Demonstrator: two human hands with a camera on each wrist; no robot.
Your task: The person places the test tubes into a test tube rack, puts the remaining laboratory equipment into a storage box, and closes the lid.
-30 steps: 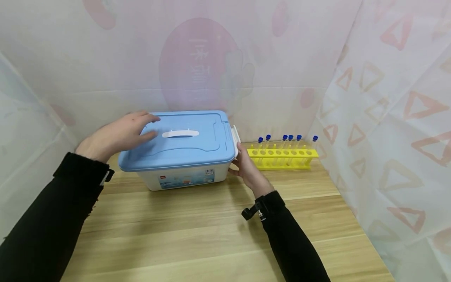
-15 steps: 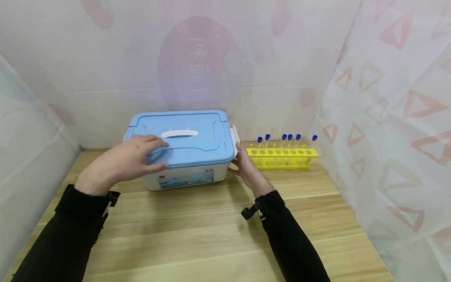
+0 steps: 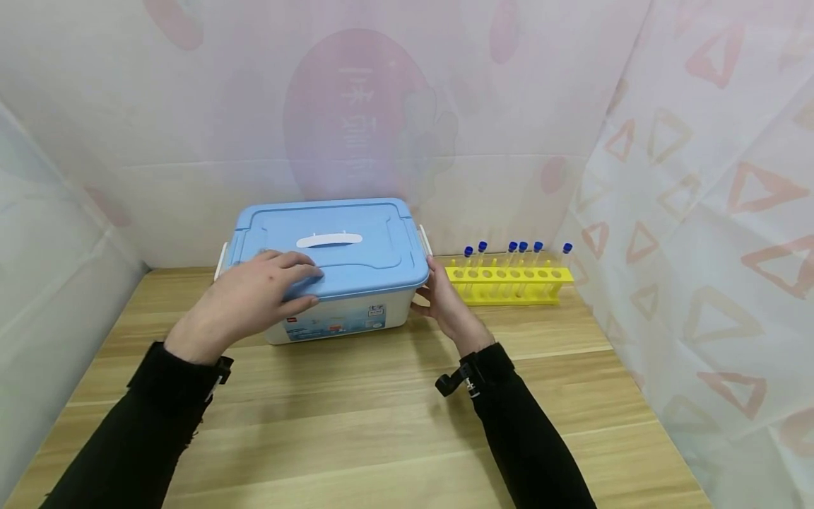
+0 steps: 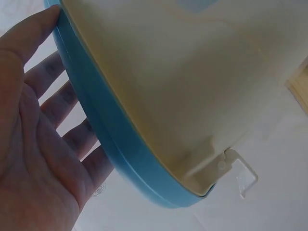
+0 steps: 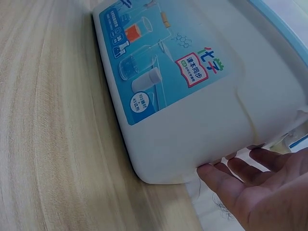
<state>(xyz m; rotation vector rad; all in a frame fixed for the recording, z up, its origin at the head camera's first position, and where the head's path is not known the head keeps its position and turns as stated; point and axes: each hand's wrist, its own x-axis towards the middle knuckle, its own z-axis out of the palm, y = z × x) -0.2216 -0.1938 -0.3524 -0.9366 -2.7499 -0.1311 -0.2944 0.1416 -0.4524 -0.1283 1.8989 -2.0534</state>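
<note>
A white plastic storage box with a blue lid stands at the back of the wooden table. The lid carries a white handle, and a blue label is on the box's front. My left hand rests at the lid's front left, its fingers over the top and the thumb at the rim. A white latch hangs swung out from the box's left end. My right hand touches the right end with loosely extended fingers, just below another white latch.
To the right of the box stands a yellow test tube rack, holding several tubes with blue caps. White patterned sheets hang behind and on both sides of the table.
My left hand has come forward and to the right, from the lid's left end to its front edge. The lid has shifted slightly right. My right hand has stayed in place.
</note>
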